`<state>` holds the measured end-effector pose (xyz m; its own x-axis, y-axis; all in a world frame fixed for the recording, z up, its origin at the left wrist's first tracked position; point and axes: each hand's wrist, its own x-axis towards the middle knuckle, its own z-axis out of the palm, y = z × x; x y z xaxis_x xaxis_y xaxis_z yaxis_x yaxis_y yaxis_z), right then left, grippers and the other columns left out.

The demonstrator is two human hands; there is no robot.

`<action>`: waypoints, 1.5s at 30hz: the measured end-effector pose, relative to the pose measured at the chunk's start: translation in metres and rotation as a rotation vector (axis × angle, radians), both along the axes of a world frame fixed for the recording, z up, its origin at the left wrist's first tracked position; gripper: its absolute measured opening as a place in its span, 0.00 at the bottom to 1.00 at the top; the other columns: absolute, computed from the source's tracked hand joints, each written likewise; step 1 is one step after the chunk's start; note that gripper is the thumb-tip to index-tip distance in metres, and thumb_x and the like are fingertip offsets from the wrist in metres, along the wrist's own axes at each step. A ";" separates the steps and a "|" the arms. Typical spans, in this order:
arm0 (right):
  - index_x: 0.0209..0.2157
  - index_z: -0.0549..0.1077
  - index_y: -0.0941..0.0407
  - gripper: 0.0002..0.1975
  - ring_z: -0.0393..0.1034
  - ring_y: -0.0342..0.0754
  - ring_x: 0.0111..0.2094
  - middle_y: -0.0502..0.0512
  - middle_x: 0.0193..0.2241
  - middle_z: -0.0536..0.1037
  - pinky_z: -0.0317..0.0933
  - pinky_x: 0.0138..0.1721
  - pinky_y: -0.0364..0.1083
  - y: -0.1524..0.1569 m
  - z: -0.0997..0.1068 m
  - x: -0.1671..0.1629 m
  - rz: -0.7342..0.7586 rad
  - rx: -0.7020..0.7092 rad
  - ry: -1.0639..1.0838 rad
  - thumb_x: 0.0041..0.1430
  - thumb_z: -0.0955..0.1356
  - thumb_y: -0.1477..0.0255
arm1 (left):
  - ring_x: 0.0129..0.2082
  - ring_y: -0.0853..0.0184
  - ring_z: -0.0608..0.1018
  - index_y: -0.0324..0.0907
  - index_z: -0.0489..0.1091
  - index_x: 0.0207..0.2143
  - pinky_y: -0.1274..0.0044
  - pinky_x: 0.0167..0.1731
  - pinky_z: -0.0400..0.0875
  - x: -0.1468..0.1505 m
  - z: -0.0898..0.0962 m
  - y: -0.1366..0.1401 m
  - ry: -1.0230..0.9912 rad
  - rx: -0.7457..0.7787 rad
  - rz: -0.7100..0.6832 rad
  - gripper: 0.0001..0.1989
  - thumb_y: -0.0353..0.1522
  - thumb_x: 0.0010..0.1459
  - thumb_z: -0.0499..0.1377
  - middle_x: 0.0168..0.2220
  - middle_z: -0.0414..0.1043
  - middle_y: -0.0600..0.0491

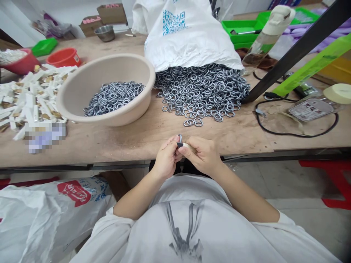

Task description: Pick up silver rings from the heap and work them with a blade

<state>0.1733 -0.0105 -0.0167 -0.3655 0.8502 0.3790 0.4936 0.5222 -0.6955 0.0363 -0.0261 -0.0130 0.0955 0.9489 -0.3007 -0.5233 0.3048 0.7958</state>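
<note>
One grey ring (180,137) sits pinched in the left hand (166,157); the right hand (204,153) grips one black-tipped cream tool (186,145) — forearms angled inward, hands together by the table (131,142) edge. One basin (134,115) stands at ten o'clock, one ring pile (203,91) just past twelve — uncountably many.

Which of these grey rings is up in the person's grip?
The single ring pinched in the left hand; the other rings in view lie in the beige basin or in and beside the heap at the white bag's mouth.
</note>
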 end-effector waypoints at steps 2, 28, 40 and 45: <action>0.21 0.62 0.53 0.27 0.58 0.43 0.22 0.49 0.19 0.65 0.47 0.26 0.45 0.009 -0.004 0.005 -0.044 -0.044 0.004 0.67 0.60 0.49 | 0.16 0.79 0.49 0.42 0.57 0.23 0.84 0.15 0.44 0.000 0.000 -0.003 -0.011 0.018 -0.057 0.25 0.47 0.50 0.68 0.18 0.49 0.63; 0.29 0.71 0.55 0.22 0.69 0.44 0.26 0.48 0.23 0.74 0.65 0.31 0.44 0.035 -0.007 -0.006 0.119 -0.619 0.668 0.55 0.72 0.49 | 0.19 0.78 0.63 0.38 0.69 0.32 0.85 0.14 0.50 -0.008 -0.010 0.013 0.080 0.025 -0.011 0.24 0.50 0.49 0.67 0.27 0.67 0.56; 0.35 0.76 0.54 0.23 0.72 0.48 0.35 0.53 0.32 0.77 0.67 0.38 0.48 0.019 -0.013 -0.011 0.031 -0.300 0.522 0.53 0.73 0.48 | 0.15 0.80 0.54 0.41 0.62 0.28 0.85 0.15 0.42 -0.004 -0.001 0.003 0.045 0.046 -0.116 0.25 0.50 0.51 0.67 0.19 0.57 0.61; 0.35 0.75 0.55 0.21 0.71 0.47 0.31 0.53 0.28 0.76 0.64 0.34 0.46 0.018 -0.008 -0.005 0.032 -0.274 0.404 0.64 0.66 0.50 | 0.15 0.80 0.54 0.41 0.59 0.26 0.85 0.15 0.44 -0.003 0.002 0.003 -0.012 0.015 -0.128 0.22 0.46 0.54 0.65 0.20 0.57 0.61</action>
